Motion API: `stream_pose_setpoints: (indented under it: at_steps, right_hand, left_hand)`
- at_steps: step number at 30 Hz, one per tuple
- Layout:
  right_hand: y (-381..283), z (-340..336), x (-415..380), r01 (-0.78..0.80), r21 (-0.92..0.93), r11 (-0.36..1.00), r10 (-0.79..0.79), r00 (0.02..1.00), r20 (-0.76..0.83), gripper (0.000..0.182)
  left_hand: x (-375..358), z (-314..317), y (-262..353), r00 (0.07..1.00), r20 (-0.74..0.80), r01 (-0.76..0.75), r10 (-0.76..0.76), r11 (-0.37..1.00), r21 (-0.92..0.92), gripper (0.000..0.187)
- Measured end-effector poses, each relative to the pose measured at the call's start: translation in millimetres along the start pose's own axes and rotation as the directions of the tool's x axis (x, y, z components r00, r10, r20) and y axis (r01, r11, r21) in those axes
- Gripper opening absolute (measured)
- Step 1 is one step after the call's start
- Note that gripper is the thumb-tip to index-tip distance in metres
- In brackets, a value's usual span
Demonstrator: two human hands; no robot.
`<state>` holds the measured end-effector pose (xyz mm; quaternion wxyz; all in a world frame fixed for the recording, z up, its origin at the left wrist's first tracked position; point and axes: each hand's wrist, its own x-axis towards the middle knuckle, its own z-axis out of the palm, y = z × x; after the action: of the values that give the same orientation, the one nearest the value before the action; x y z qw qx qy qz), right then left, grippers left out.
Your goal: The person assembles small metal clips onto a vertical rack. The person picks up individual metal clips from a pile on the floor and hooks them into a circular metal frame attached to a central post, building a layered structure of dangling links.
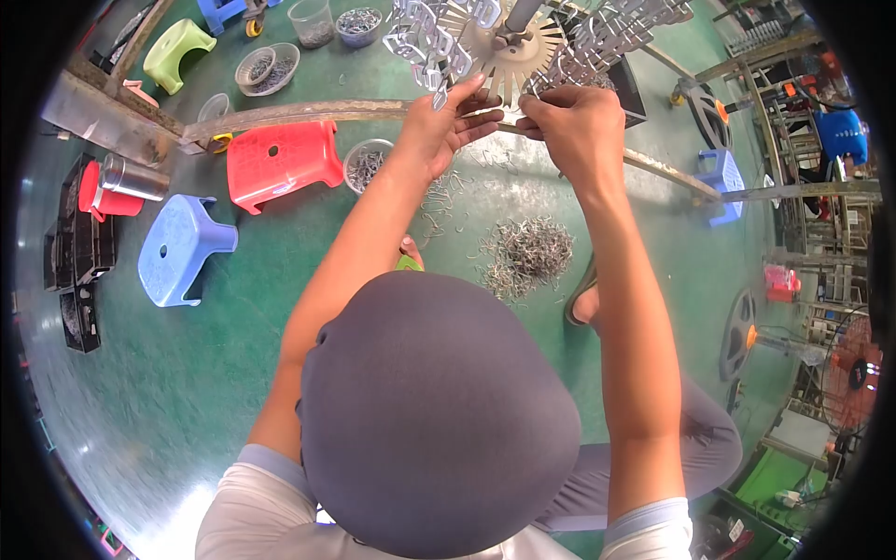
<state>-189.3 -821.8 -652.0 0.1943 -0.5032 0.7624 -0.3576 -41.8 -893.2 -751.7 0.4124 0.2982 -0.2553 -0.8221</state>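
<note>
At the top centre stands a round slotted metal disc (511, 58) on an upright post, with bent metal pieces (431, 47) hanging around its rim. My left hand (450, 126) is just below the disc's left part, palm turned up and fingers apart, beside the lowest hanging pieces. To its right, my right hand (576, 131) has thumb and fingers pinched together at the disc's lower right edge; whatever lies between them is too small to make out. On the floor below is a pile of small metal hooks (530, 257).
A metal frame bar (317, 113) crosses behind my hands. Left are a red stool (280, 163), a blue stool (177, 247) and a green stool (177, 51). A bowl of metal parts (366, 166) stands near my left forearm. A fan (851, 373) is far right.
</note>
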Motion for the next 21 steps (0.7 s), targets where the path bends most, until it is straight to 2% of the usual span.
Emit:
stream_pose_setpoints:
  at_steps: [4,7,10,13,16,21]
  right_hand:
    - [6.5,0.2,-3.6,-0.004,0.020,1.000,0.004,1.000,-0.004,0.028]
    - [6.6,-2.1,-5.6,-0.030,0.029,0.999,0.030,0.999,0.013,0.028]
    - [4.4,-4.5,-10.8,-0.056,0.042,0.998,0.055,0.998,0.020,0.028]
    - [6.4,-3.8,-13.6,-0.059,0.071,0.996,0.059,0.998,0.009,0.027]
    - [7.9,-3.5,-17.4,-0.064,0.102,0.993,0.064,0.998,0.000,0.027]
    - [9.2,-7.7,-20.8,-0.072,0.084,0.994,0.069,0.997,0.037,0.026]
  left_hand:
    - [11.8,-1.1,-4.8,0.999,0.011,0.052,-0.053,0.998,0.029,0.040]
    - [13.8,-0.4,-7.8,0.999,0.015,0.034,-0.036,0.994,0.101,0.038]
    - [7.6,6.1,-8.6,1.000,0.007,-0.019,0.018,0.986,0.164,0.028]
    - [11.5,3.8,-12.1,0.999,0.041,-0.037,0.032,0.993,0.114,0.023]
    - [8.4,7.5,-14.6,0.999,0.014,-0.051,0.050,0.983,0.175,0.025]
    - [8.9,7.4,-18.5,0.992,0.074,-0.115,0.103,0.977,0.179,0.023]
